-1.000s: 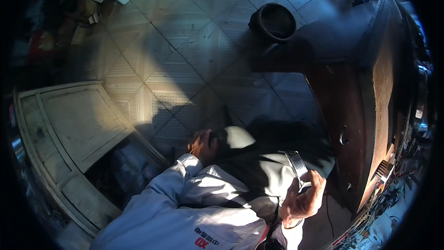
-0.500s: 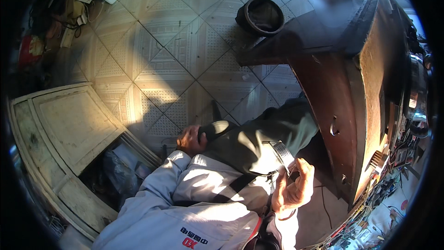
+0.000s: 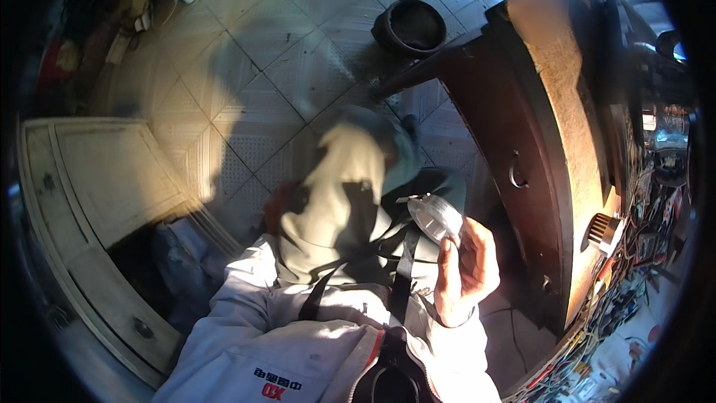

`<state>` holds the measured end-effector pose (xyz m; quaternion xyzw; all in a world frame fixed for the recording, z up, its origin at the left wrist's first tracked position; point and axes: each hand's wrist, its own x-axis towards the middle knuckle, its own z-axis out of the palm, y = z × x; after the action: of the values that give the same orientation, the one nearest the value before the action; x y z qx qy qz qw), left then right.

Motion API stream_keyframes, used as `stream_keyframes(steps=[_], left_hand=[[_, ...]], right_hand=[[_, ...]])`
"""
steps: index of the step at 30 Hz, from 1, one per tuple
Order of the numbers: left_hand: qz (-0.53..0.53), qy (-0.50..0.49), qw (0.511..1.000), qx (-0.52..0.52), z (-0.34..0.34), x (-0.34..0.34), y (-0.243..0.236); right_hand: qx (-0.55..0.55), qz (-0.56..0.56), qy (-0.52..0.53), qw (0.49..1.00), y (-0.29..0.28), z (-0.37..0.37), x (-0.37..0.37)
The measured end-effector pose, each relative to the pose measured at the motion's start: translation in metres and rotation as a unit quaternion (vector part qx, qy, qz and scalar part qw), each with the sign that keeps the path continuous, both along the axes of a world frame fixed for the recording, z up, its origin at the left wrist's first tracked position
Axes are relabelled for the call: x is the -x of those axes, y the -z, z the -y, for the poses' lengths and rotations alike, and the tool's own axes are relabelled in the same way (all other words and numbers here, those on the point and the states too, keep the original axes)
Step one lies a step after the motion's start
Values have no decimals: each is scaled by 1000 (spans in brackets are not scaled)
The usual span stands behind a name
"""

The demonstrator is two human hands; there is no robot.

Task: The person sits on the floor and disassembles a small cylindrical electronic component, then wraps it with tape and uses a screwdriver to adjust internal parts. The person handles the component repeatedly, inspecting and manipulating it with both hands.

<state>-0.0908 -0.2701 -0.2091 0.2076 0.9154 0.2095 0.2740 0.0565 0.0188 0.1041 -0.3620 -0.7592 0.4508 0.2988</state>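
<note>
My right hand [image 3: 466,269] is raised in front of my chest, shut on a round silvery metal part [image 3: 435,216] that it holds by the rim. My left hand [image 3: 282,201] shows only as a reddish patch at the edge of a blurred beige and grey-green cloth [image 3: 350,172]. It seems to grip that cloth, which covers most of the hand. The sleeves and front of my pale jacket [image 3: 298,328] fill the lower middle of the view, with a dark strap across them.
A dark wooden workbench [image 3: 522,112] with a metal drawer handle [image 3: 514,173] runs down the right. Small parts and wires [image 3: 626,298] crowd its far side. A black round tub [image 3: 410,26] stands on the tiled floor [image 3: 246,45]. A pale wooden panel [image 3: 97,179] lies at the left.
My right hand has come up and toward the middle with the metal part. The cloth has swung upward, blurred by motion, and now hides most of my left hand.
</note>
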Motion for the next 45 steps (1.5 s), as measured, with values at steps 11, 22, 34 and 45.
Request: stream_keyframes(steps=[11, 22, 34, 45], left_hand=[[-15, -230, 861, -453, -65, 135, -260], [260, 127, 947, -136, -105, 168, -221], [298, 211, 931, 16, -129, 165, -212], [233, 166, 958, 27, -144, 163, -216]], right_hand=[[207, 7, -157, 966, 33, 14, 53], [596, 245, -173, 745, 258, -69, 150], [177, 425, 44, 887, 629, -83, -26], [357, 448, 70, 817, 581, -78, 68]])
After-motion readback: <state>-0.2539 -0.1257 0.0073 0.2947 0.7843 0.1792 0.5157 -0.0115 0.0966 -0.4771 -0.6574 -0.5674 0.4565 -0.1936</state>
